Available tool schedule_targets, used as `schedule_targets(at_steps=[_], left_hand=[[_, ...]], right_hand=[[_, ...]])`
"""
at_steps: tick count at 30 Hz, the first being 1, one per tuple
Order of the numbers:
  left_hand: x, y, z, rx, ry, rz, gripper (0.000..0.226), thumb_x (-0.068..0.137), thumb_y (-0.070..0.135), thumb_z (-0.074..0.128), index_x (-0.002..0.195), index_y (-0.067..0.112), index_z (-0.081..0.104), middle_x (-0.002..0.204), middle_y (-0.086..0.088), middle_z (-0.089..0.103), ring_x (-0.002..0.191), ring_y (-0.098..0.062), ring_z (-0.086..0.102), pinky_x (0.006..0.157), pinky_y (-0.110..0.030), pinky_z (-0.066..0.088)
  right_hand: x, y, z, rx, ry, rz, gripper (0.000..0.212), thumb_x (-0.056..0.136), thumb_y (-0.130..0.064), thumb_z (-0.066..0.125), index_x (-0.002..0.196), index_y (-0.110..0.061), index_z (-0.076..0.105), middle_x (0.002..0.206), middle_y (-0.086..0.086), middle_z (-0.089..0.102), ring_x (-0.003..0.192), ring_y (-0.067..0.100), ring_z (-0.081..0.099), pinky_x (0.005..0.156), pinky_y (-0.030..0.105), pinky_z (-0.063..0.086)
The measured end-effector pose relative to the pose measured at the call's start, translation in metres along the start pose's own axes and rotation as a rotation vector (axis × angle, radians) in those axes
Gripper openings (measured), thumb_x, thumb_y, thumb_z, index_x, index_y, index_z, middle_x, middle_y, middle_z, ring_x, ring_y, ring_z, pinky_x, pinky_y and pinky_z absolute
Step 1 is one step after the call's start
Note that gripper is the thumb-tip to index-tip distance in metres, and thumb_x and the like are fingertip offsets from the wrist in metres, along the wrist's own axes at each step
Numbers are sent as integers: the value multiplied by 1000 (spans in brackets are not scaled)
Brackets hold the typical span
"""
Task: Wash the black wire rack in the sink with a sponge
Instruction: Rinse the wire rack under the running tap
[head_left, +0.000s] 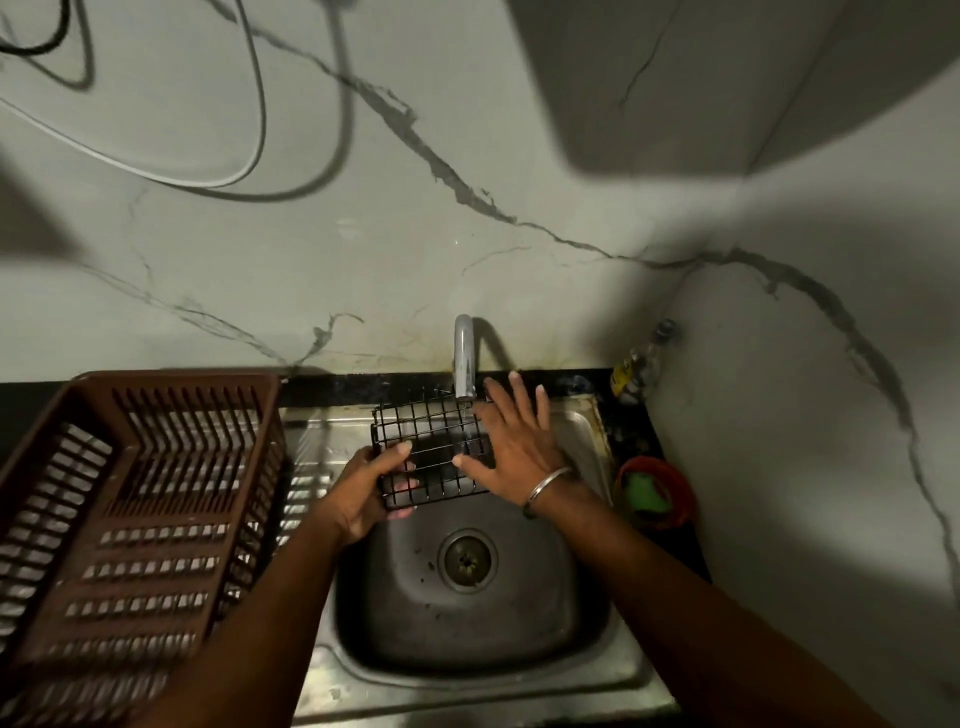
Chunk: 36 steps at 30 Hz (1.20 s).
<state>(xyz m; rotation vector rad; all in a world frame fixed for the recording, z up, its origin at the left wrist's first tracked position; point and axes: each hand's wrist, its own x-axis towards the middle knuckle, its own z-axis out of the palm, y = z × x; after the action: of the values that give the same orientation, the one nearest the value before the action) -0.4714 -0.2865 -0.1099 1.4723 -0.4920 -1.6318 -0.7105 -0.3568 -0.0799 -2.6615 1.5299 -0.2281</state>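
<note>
The black wire rack (423, 434) hangs over the steel sink (519, 613), under the grey tap (464, 358), with water running onto it. My left hand (363, 493) grips the rack's lower left corner, thumb on top and fingers underneath. My right hand (511, 444) lies flat on the rack's right side, fingers spread, a metal bangle on the wrist. It holds nothing. A green sponge (644, 493) lies in a red bowl (680, 499) at the sink's right, apart from both hands.
A brown plastic dish basket (130, 519) stands on the drainboard left of the sink. A small bottle (631, 376) stands in the back right corner by the wall. The marbled wall rises close behind the tap, with cables hanging at upper left.
</note>
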Motion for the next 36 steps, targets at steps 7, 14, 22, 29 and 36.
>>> schedule_targets(at_steps=[7,14,22,29,36], left_hand=[[-14,1,8,-13,-7,118,36,93,36,77,122,19,65,106,-4,82,91,-22,78,82,-46,58],[-19,4,11,-11,11,133,40,82,44,89,109,25,66,100,-6,75,88,-22,71,75,-42,53],[-25,5,17,-4,-3,138,34,83,48,87,107,29,73,104,-9,76,91,-27,72,75,-43,53],[-24,-1,10,23,9,138,20,91,40,81,104,27,73,103,-8,74,91,-25,70,77,-40,52],[-20,-11,-7,-12,41,116,70,76,49,87,133,21,57,121,-8,72,104,-26,70,81,-49,56]], right_hand=[[-19,-50,29,12,-32,-15,78,106,-60,22,166,-20,-6,173,11,-16,160,29,-19,129,57,-1],[-16,-59,29,15,27,0,76,107,-60,19,167,-19,-4,174,11,-14,160,30,-18,129,56,4],[-5,-73,18,-2,50,-69,72,107,-55,25,168,-22,2,175,9,-6,162,29,-3,130,55,5],[-6,-72,25,26,62,142,77,106,-57,18,167,-15,-2,173,19,-9,159,39,-13,129,59,1],[-6,-62,27,42,93,183,76,106,-53,20,167,-12,-1,173,17,-9,160,36,-14,130,55,-2]])
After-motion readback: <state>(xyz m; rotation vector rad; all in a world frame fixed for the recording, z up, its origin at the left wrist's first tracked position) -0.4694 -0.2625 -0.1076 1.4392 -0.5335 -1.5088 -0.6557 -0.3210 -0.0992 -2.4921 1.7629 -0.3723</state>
